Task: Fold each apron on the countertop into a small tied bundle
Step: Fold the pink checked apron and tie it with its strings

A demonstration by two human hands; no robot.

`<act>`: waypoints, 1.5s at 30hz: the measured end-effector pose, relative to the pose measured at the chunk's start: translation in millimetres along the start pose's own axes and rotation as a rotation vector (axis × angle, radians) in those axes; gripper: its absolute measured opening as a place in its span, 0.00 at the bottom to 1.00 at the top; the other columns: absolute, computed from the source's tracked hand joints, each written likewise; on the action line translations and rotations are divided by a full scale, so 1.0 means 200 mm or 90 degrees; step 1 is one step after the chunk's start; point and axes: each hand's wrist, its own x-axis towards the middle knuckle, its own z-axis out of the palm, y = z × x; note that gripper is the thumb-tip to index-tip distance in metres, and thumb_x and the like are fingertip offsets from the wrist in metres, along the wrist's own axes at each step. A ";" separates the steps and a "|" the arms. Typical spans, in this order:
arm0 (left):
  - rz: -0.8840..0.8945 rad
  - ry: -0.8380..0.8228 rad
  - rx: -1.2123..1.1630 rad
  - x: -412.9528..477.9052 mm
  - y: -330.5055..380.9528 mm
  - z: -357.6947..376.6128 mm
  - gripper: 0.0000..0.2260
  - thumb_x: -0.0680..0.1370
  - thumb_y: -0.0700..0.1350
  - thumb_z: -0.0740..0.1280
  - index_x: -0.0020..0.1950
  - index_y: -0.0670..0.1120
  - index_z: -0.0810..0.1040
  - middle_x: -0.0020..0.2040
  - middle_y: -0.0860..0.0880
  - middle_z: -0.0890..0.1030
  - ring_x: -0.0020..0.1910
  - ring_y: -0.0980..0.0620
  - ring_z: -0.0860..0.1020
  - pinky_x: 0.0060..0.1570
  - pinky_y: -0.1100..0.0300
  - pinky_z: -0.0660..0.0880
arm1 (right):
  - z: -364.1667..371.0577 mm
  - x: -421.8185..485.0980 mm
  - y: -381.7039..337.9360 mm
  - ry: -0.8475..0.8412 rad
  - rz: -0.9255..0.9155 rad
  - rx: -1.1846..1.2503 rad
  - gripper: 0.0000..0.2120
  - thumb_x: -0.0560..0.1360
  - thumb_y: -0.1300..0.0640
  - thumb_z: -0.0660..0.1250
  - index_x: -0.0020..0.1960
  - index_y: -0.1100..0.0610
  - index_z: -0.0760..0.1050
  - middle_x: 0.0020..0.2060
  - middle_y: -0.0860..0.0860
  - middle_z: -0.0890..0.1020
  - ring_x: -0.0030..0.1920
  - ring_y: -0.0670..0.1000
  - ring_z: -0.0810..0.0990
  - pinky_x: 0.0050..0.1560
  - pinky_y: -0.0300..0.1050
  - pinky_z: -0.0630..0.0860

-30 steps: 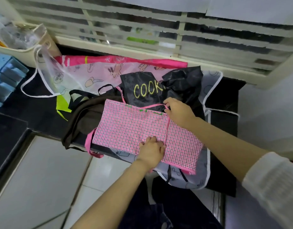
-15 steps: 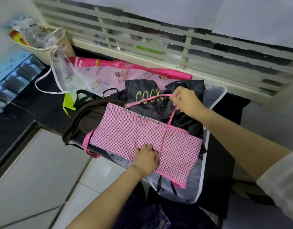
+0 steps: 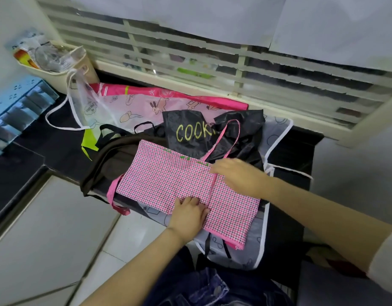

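A pink checked apron (image 3: 168, 180) lies folded flat on top of a heap of aprons on the black countertop (image 3: 58, 149). Its pink neck strap (image 3: 231, 134) stretches in a loop away from me across a black apron lettered "COOK" (image 3: 190, 131). My left hand (image 3: 188, 214) presses flat on the near edge of the checked apron beside a pink seam. My right hand (image 3: 239, 175) rests with straight fingers on the apron's far right part, at the strap's base. Under the heap lie a brown apron (image 3: 115, 160), a translucent pink cartoon apron (image 3: 133, 107) and a grey white-trimmed apron (image 3: 276, 138).
A cream bin (image 3: 58, 69) with plastic bags stands at the back left corner. A blue rack (image 3: 14, 102) sits at the far left. Window louvres (image 3: 234, 69) run along the back. The counter edge drops to a tiled floor (image 3: 47, 239) on my left.
My right hand pulled the pink strap out away from me, let it go, and came back down onto the checked apron. The left hand stayed pressing on the near edge.
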 end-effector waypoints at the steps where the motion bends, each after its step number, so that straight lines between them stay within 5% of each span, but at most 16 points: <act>1: -0.007 0.014 0.009 -0.03 0.00 0.00 0.18 0.83 0.53 0.48 0.57 0.48 0.75 0.58 0.50 0.75 0.58 0.49 0.69 0.57 0.54 0.59 | 0.06 -0.01 0.01 -0.059 -0.033 -0.052 0.28 0.77 0.68 0.57 0.74 0.52 0.61 0.74 0.49 0.62 0.74 0.50 0.57 0.74 0.46 0.51; 3: -0.025 0.024 0.044 -0.08 -0.02 0.03 0.17 0.83 0.52 0.49 0.56 0.49 0.75 0.57 0.51 0.76 0.57 0.48 0.70 0.57 0.54 0.59 | 0.12 -0.03 0.03 -0.125 -0.030 -0.110 0.33 0.76 0.70 0.56 0.77 0.50 0.53 0.77 0.48 0.52 0.77 0.50 0.45 0.75 0.47 0.43; 7: -0.077 -0.011 0.104 -0.18 -0.07 0.07 0.09 0.79 0.46 0.60 0.58 0.50 0.75 0.57 0.50 0.75 0.58 0.47 0.69 0.57 0.53 0.61 | 0.13 -0.03 0.05 -0.154 0.002 -0.114 0.37 0.74 0.73 0.56 0.77 0.50 0.50 0.77 0.48 0.49 0.77 0.51 0.43 0.74 0.47 0.48; 10: -0.110 0.041 0.059 -0.19 -0.03 0.06 0.14 0.74 0.42 0.66 0.59 0.47 0.71 0.57 0.48 0.72 0.56 0.46 0.70 0.54 0.54 0.65 | 0.13 -0.03 0.06 -0.152 0.002 -0.102 0.38 0.74 0.74 0.55 0.78 0.51 0.47 0.77 0.47 0.48 0.77 0.51 0.44 0.75 0.47 0.53; 13: -0.003 0.175 -0.044 -0.17 0.05 0.09 0.31 0.57 0.38 0.76 0.57 0.42 0.70 0.55 0.43 0.73 0.52 0.45 0.73 0.50 0.54 0.75 | 0.12 -0.03 0.07 -0.150 0.008 -0.092 0.39 0.73 0.74 0.56 0.78 0.51 0.46 0.77 0.48 0.48 0.77 0.51 0.47 0.74 0.47 0.56; 14: 0.039 0.152 -0.094 -0.17 0.08 0.10 0.34 0.59 0.39 0.75 0.64 0.40 0.69 0.63 0.40 0.70 0.61 0.42 0.71 0.60 0.51 0.73 | 0.12 -0.03 0.07 -0.154 0.011 -0.095 0.40 0.73 0.74 0.56 0.78 0.51 0.46 0.77 0.48 0.48 0.76 0.51 0.48 0.74 0.46 0.56; 16: 0.058 0.064 -0.129 -0.17 0.13 0.11 0.38 0.72 0.44 0.68 0.76 0.39 0.53 0.77 0.38 0.51 0.76 0.41 0.51 0.74 0.52 0.47 | 0.11 -0.04 0.07 -0.165 0.020 -0.104 0.39 0.73 0.74 0.56 0.78 0.52 0.46 0.77 0.47 0.48 0.76 0.51 0.52 0.72 0.45 0.59; 19: 0.012 -0.036 -0.050 -0.15 0.17 0.16 0.34 0.80 0.48 0.58 0.77 0.41 0.39 0.77 0.40 0.39 0.77 0.44 0.40 0.71 0.56 0.34 | 0.11 -0.04 0.06 -0.195 0.027 -0.125 0.38 0.74 0.75 0.56 0.78 0.53 0.46 0.77 0.47 0.47 0.75 0.52 0.54 0.70 0.44 0.63; 25: 0.071 0.022 0.004 -0.12 0.11 0.19 0.28 0.80 0.33 0.53 0.77 0.41 0.44 0.77 0.40 0.46 0.77 0.43 0.48 0.74 0.54 0.41 | 0.07 -0.07 0.06 -0.245 0.023 -0.149 0.40 0.73 0.76 0.57 0.78 0.52 0.47 0.77 0.46 0.46 0.74 0.51 0.55 0.63 0.39 0.66; 31: 0.261 0.133 0.013 -0.26 -0.14 0.22 0.35 0.63 0.46 0.80 0.68 0.48 0.73 0.65 0.47 0.76 0.62 0.50 0.77 0.64 0.56 0.62 | 0.10 -0.14 0.05 -0.281 -0.069 -0.223 0.39 0.74 0.73 0.55 0.77 0.48 0.46 0.77 0.44 0.48 0.71 0.49 0.58 0.66 0.40 0.61; 34: 0.291 0.123 0.043 -0.33 -0.26 0.26 0.37 0.64 0.47 0.80 0.70 0.50 0.70 0.67 0.49 0.74 0.65 0.51 0.74 0.66 0.54 0.61 | 0.15 -0.17 -0.01 -0.271 -0.140 -0.295 0.36 0.76 0.69 0.58 0.78 0.50 0.48 0.77 0.48 0.51 0.73 0.52 0.57 0.69 0.45 0.58; 36: 0.295 0.109 0.036 -0.37 -0.33 0.29 0.35 0.69 0.45 0.76 0.73 0.51 0.65 0.71 0.49 0.70 0.69 0.50 0.70 0.69 0.51 0.57 | 0.20 -0.18 -0.05 -0.193 -0.213 -0.285 0.36 0.67 0.69 0.70 0.73 0.55 0.64 0.72 0.52 0.67 0.69 0.57 0.69 0.66 0.50 0.68; 39: 0.277 0.048 -0.179 -0.41 -0.38 0.28 0.23 0.81 0.47 0.59 0.75 0.53 0.59 0.74 0.53 0.63 0.74 0.54 0.59 0.74 0.58 0.44 | 0.28 -0.18 -0.06 -0.154 -0.210 -0.247 0.38 0.52 0.68 0.77 0.63 0.56 0.77 0.60 0.51 0.80 0.58 0.56 0.80 0.57 0.50 0.76; 42: 0.211 0.082 -0.399 -0.44 -0.38 0.27 0.20 0.82 0.53 0.50 0.73 0.52 0.65 0.71 0.55 0.67 0.72 0.59 0.63 0.73 0.68 0.49 | 0.32 -0.19 -0.09 -0.212 -0.141 -0.131 0.34 0.73 0.67 0.64 0.75 0.51 0.58 0.74 0.47 0.63 0.74 0.52 0.60 0.73 0.47 0.57; 45: 0.139 0.087 -0.599 -0.44 -0.38 0.26 0.16 0.82 0.42 0.56 0.69 0.48 0.72 0.66 0.53 0.75 0.65 0.58 0.72 0.68 0.64 0.65 | 0.30 -0.17 -0.11 -0.268 -0.085 -0.069 0.30 0.79 0.56 0.61 0.77 0.48 0.52 0.75 0.43 0.56 0.76 0.47 0.52 0.73 0.40 0.49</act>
